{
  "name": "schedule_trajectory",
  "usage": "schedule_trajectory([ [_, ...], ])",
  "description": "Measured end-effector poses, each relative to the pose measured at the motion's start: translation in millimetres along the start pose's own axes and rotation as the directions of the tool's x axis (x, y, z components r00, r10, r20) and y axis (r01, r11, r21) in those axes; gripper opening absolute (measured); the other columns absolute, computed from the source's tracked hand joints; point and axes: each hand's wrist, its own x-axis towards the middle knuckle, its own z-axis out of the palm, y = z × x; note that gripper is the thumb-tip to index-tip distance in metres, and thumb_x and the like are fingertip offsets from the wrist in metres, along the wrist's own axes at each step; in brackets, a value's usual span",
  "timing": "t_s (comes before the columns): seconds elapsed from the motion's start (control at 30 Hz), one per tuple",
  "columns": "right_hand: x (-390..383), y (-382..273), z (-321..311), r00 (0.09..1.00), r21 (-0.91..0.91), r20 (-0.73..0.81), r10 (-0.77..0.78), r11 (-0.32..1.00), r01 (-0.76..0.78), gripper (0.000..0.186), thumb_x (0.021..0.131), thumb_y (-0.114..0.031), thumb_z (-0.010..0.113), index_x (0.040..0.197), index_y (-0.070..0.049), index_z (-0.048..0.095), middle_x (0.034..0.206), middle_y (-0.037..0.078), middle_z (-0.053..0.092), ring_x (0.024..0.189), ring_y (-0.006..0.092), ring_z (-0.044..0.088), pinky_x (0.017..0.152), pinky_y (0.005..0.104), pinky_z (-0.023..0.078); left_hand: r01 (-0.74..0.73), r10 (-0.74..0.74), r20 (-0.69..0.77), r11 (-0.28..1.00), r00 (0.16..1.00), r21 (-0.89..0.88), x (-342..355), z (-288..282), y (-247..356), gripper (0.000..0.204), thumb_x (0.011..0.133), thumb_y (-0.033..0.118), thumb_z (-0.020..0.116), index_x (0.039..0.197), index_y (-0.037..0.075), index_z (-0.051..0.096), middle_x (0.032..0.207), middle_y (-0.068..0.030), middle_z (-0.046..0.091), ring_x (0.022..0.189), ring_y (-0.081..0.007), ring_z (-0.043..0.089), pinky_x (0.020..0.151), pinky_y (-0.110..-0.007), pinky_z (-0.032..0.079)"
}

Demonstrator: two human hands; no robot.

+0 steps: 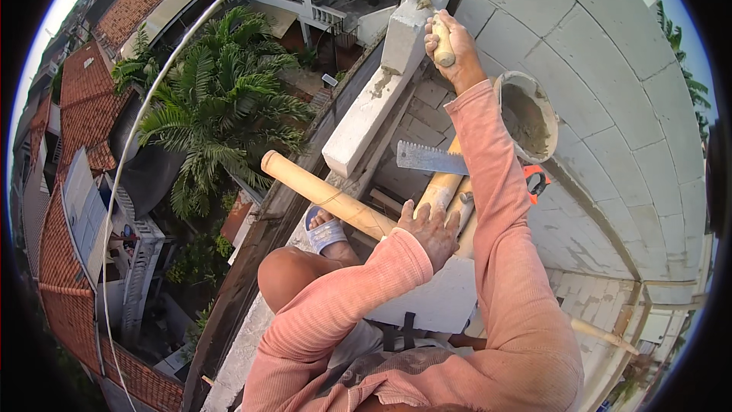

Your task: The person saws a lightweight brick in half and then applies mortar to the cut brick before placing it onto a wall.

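My right hand is stretched far forward, wrapped round the pale wooden handle of a trowel. The trowel's mortar-smeared blade lies at the top of a white block standing on the wall. Below that block runs a long pale block with mortar patches on it. My left hand rests palm down, fingers spread, on bamboo poles. A handsaw lies across the poles, partly hidden under my right forearm; its orange and black handle shows beyond. To the right of my right forearm is a bucket with grey mortar inside.
Another bamboo pole slants toward the wall's edge, near my sandalled foot. A white block sits close to my lap. Left of the wall is a drop to palms and tiled roofs. A block wall rises at right.
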Motion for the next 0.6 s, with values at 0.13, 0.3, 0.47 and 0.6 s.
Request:
schedule_trajectory([
  [0.13,-13,-8,-1,0.999,-0.023,0.053,-0.011,1.000,0.012,0.032,0.103,-0.029,0.058,0.109,0.001,0.049,0.088,0.008,0.056,0.059,0.0096,0.053,0.047,0.0207,0.051,-0.009,0.009,0.014,1.000,1.000,-0.019,3,4,1,0.063,0.101,0.042,0.049,0.151,0.006,0.036,0.149,-0.0233,0.044,0.141,-0.0383,0.041,0.115,-0.060,0.029],
  [0.3,-20,-8,-1,0.991,-0.012,0.089,0.104,0.995,-0.104,0.035,0.104,-0.029,0.056,0.111,0.003,0.048,0.089,0.009,0.057,0.059,0.0092,0.053,0.047,0.0208,0.052,-0.004,0.005,-0.066,1.000,0.998,0.010,2,14,-1,0.062,0.101,0.042,0.050,0.149,0.006,0.038,0.149,-0.0234,0.044,0.139,-0.0383,0.043,0.115,-0.060,0.029],
  [0.47,-43,-31,-22,0.974,0.107,0.198,0.112,0.985,-0.135,0.036,0.105,-0.031,0.052,0.115,0.004,0.048,0.090,0.008,0.056,0.058,0.0091,0.054,0.048,0.0205,0.052,-0.008,0.011,-0.066,0.999,0.998,0.039,4,11,-1,0.061,0.100,0.041,0.051,0.148,0.005,0.041,0.148,-0.0234,0.045,0.136,-0.0375,0.046,0.114,-0.060,0.031],
  [0.6,-105,-74,-35,0.983,-0.081,0.169,0.067,0.995,-0.054,0.038,0.106,-0.031,0.052,0.119,0.004,0.050,0.093,0.008,0.058,0.058,0.0084,0.054,0.047,0.0199,0.051,-0.032,0.036,-0.149,0.999,0.988,0.029,3,14,-4,0.060,0.099,0.041,0.052,0.147,0.005,0.043,0.146,-0.0236,0.047,0.134,-0.0364,0.048,0.112,-0.059,0.033],
])
